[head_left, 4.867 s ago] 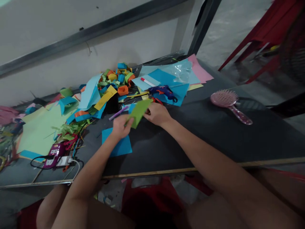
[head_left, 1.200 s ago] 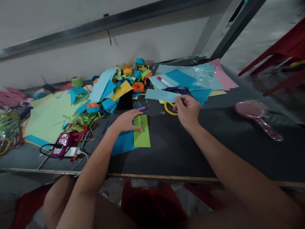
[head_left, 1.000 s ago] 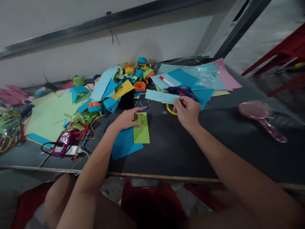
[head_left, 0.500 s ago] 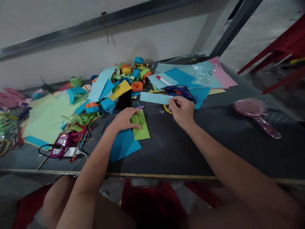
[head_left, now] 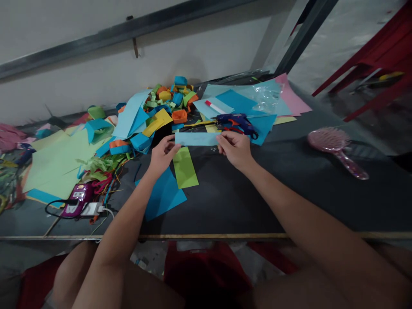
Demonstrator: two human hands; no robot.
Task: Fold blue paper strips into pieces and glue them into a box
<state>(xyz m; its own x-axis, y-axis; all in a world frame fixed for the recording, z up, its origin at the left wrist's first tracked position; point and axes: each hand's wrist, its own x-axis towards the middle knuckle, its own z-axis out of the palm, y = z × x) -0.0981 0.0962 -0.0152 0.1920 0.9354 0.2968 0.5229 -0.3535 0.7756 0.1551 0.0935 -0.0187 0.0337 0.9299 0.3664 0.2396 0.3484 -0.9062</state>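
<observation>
A light blue paper strip [head_left: 197,138] is held level just above the dark table [head_left: 289,193]. My left hand [head_left: 162,155] pinches its left end and my right hand [head_left: 234,148] pinches its right end. Under the strip, a folded green paper [head_left: 185,167] lies flat, partly over a darker blue sheet [head_left: 162,195]. Neither hand touches the green paper.
A blue glue gun [head_left: 237,122] lies just behind my right hand, on blue sheets. A heap of folded coloured paper pieces [head_left: 167,101] sits at the back. A pink hairbrush [head_left: 334,144] lies at the right; a purple device with cables [head_left: 75,205] at the left.
My left hand left the green paper and took the left end of the light blue strip. My right hand carried the strip leftward, over the green paper.
</observation>
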